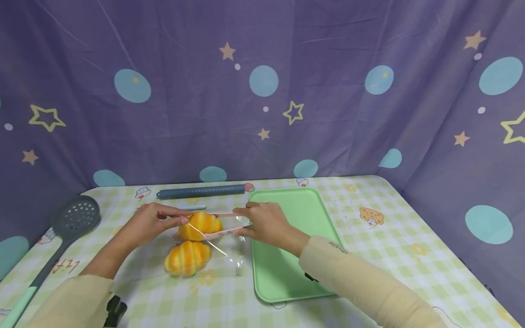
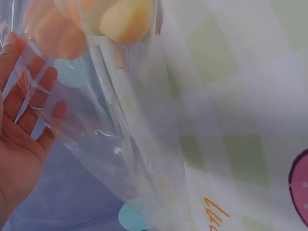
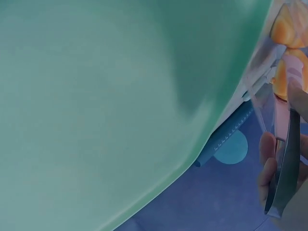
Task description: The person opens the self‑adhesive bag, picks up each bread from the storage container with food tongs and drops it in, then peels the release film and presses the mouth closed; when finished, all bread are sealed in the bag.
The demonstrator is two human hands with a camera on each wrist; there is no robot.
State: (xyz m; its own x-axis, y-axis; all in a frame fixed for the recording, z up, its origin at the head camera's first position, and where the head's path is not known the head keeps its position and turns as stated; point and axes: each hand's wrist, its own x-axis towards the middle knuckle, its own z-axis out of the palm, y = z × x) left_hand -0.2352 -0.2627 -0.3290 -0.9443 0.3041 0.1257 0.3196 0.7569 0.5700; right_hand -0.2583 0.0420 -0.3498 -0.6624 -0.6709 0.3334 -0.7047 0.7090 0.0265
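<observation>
Beyond your right hand (image 1: pixel 268 225), fingers gripping tongs (image 3: pixel 281 118), the clasped croissant (image 1: pixel 197 226) may slip if the plastic bag (image 2: pixel 96 144) your left hand (image 1: pixel 149 223) pinches snags.

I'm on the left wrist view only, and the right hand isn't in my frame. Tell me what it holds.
Observer: The right hand grips a pair of pink-and-dark-grey tongs.
Operator: Now report what lies beneath that hand.
Observer: A light green, rectangular, rimmed tray, with the hand and wrist crossing above it.
Operator: Check the person's far left and name what lies there.
Observer: A dark grey skimmer with a round, perforated head and a mint-green handle, lying on the green-and-white checked tablecloth.
</observation>
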